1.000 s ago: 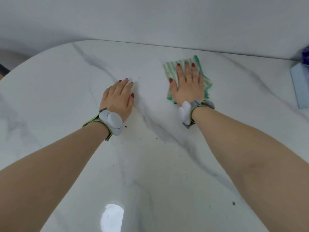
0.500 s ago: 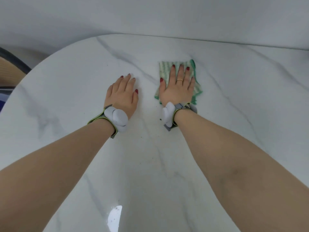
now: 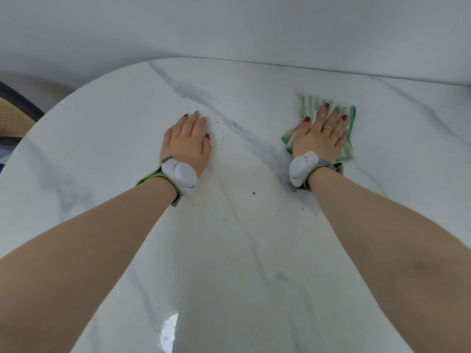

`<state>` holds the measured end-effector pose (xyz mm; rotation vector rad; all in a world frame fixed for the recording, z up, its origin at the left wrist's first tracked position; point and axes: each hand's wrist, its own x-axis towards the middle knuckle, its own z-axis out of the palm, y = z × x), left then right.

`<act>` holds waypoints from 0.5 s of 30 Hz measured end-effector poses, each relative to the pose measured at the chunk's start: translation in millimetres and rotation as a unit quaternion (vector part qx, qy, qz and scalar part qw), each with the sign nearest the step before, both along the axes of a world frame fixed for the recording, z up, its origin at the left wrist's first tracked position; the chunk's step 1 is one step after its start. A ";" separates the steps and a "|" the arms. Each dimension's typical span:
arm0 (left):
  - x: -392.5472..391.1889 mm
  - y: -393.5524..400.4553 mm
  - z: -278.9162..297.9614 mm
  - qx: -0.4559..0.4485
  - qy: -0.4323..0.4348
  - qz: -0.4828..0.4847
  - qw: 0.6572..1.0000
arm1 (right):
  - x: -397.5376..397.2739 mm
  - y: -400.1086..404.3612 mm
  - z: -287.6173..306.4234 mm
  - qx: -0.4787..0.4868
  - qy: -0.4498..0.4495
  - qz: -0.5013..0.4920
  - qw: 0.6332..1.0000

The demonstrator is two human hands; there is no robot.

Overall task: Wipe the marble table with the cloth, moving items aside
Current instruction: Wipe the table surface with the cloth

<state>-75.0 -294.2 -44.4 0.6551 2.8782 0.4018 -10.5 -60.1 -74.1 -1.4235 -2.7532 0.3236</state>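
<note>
Right hand [image 3: 319,137], fingers [image 3: 334,115] straight and spread, pressing the green striped cloth [image 3: 348,118] flat near the far edge of the marble surface [image 3: 254,250]; left hand [image 3: 186,143] flat, empty, bracing. Best wiped with even pressure toward the dark crumbs [image 3: 253,193] mid-surface.

Both hands, left [image 3: 187,141] and right [image 3: 319,135], lie flat, fingers straight.

The bench [image 3: 254,250] is glossy white marble with grey veins, smooth and reflective. The cloth [image 3: 309,104] is soft, ribbed green-striped fabric.
</note>
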 end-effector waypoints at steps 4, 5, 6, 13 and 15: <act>-8.7 1.5 -6.6 0.008 0.012 -0.015 1.000 | -10.7 17.2 -2.1 0.009 -0.025 -0.008 1.000; -11.7 1.5 -6.9 0.010 0.015 -0.017 1.000 | -16.4 16.4 -2.2 0.007 -0.030 -0.002 1.000; -14.5 1.2 -5.8 0.012 0.024 -0.022 0.999 | -23.2 15.0 -2.1 0.001 -0.030 0.006 1.000; -27.0 -6.0 6.0 0.017 0.075 -0.058 0.995 | -75.3 -41.9 4.0 -0.002 -0.041 0.129 0.991; -26.5 -12.4 5.7 0.018 0.069 -0.042 0.997 | -80.5 -66.7 5.4 -0.007 -0.037 0.193 0.980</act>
